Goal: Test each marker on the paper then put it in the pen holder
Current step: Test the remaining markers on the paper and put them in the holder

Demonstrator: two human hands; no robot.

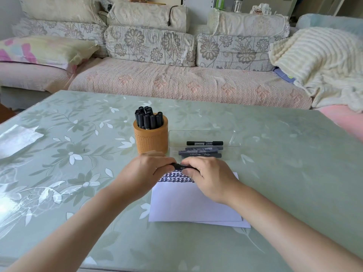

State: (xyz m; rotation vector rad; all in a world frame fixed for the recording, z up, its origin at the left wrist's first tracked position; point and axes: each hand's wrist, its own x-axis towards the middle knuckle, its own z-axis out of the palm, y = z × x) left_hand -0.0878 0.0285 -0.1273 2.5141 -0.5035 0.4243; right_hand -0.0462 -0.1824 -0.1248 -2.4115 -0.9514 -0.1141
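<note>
Hands meet over the top edge of the paper. The left hand and the right hand both have their fingers curled round one black marker, one at each end, and it lies sideways between them. Rows of dark marks show on the paper just under the hands. Right behind the left hand stands the brown pen holder, full of black markers. Right behind the right hand sits a clear tray with four more markers lying flat. The paper, pen holder and tray sit on the green flowery table.
</note>
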